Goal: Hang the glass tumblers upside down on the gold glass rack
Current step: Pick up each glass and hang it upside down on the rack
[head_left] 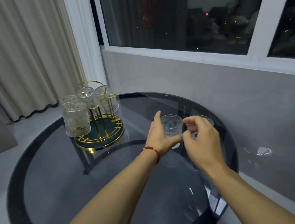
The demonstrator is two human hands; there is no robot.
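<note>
**Two tumblers left to hang**

Nearest, both bare forearms reach out over the round dark-glass worktop (58, 178), the left wrist wearing a red cord bracelet (150, 149). The left hand (160, 136) has its grip spread wide around the side of an upright tumbler (172, 127), thumb low at the front and fingers along the far-left wall; it touches the glass but does not look clamped on it yet. The right hand (202, 140) curls over a second tumbler (202, 121) just beside the first, its grip half closed with fingertips near the rim; whether it truly pinches the glass I cannot tell, since the hand hides most of it.

By my judgement the step in hand is picking up the last two glasses, both standing mouth-up on the worktop's right side. The next move calls for a firm hold, a lift, a turn to mouth-down, and a careful lowering over a free prong.

Farther off, at the left rear of the worktop, the gold glass rack (99, 136) already carries four inverted tumblers (76, 118), with one bare prong (112, 106) visible on its right.
</note>
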